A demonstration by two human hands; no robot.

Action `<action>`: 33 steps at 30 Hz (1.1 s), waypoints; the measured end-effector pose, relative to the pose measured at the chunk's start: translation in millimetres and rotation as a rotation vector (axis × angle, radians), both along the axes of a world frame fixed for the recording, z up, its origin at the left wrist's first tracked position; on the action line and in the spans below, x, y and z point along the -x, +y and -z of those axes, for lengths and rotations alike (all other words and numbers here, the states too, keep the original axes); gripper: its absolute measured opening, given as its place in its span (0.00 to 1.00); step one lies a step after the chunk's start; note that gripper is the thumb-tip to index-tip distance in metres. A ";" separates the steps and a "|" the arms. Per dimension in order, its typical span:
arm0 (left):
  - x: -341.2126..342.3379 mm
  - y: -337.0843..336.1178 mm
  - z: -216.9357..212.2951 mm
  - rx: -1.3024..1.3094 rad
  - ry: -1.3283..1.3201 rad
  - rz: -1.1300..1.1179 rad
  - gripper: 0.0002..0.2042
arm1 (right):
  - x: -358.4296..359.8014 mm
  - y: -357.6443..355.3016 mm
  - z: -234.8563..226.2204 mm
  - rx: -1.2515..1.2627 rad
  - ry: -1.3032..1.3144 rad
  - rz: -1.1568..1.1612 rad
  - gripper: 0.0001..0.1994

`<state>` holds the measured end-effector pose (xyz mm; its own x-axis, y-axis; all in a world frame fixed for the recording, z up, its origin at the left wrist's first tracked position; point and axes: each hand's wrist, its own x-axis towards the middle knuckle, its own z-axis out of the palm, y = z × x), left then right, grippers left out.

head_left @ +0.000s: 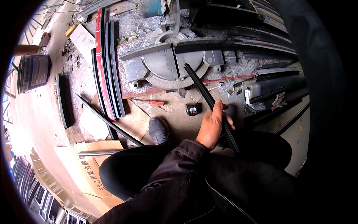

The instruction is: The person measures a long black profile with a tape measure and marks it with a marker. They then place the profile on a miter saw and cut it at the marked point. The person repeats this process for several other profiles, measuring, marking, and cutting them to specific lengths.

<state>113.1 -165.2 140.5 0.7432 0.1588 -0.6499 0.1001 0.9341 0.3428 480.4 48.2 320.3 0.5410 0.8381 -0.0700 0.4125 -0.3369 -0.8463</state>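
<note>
Only one hand (213,125) shows plainly, coming up from a dark jacket sleeve (175,168) at the lower middle; which of the two it is I cannot tell for sure, though the sleeve reaches in from the person's left side, so I take it as the left hand. Its fingers (228,121) are curled shut around a long thin black strip (209,99) — a narrow bar or profile — gripped a little below its middle. No second hand is in view

That strip runs on a slant from the person's lap up to the round grey table of a mitre saw (169,61), where its far tip rests near the blade slot. It looks straight and stiff, with no visible sag along the unsupported span, and so slim that it is probably light; the dark smooth surface could slide in a loose grip. Taking hold near the middle, as here, looks sensible to keep the long end from swinging — a second grip nearer the saw would steady it further

Just left of the hand a small black tape measure (193,109) lies on the dusty floor, and beyond it a red-handled screwdriver (151,102). A dark shoe (159,130) sits beside them. More black strips (112,71) and a red one lie stacked to the left, and flattened cardboard (89,164) lies lower left
</note>
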 end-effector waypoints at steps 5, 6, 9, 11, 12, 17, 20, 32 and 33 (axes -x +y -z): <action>-3.1 13.1 -1.6 -0.035 -0.039 -0.022 0.30 | 16.2 47.1 27.9 0.003 0.047 -0.173 0.21; -4.2 14.6 -5.0 -0.027 -0.036 -0.032 0.29 | 18.6 51.3 30.3 0.005 0.063 -0.195 0.21; -5.0 20.1 -11.9 -0.014 -0.028 -0.036 0.28 | 22.9 59.4 35.5 -0.004 0.104 -0.239 0.20; -4.4 25.7 -12.2 -0.021 -0.019 -0.007 0.29 | 23.8 61.4 37.6 -0.015 0.132 -0.261 0.19; -3.9 27.6 -12.2 -0.024 -0.030 -0.006 0.29 | 24.5 62.3 37.2 -0.023 0.141 -0.267 0.19; -6.4 37.5 -18.2 -0.043 -0.063 0.013 0.28 | 18.3 56.1 34.7 -0.070 0.203 -0.291 0.18; -10.7 41.5 -19.1 -0.065 -0.105 -0.001 0.27 | 17.3 51.2 35.6 -0.098 0.238 -0.305 0.17; -7.3 48.8 -32.5 -0.238 -0.109 0.070 0.27 | -7.7 50.1 52.3 -0.189 0.311 -0.362 0.14; -6.3 48.7 -32.8 -0.234 -0.100 0.071 0.27 | -8.7 51.8 55.4 -0.195 0.309 -0.367 0.14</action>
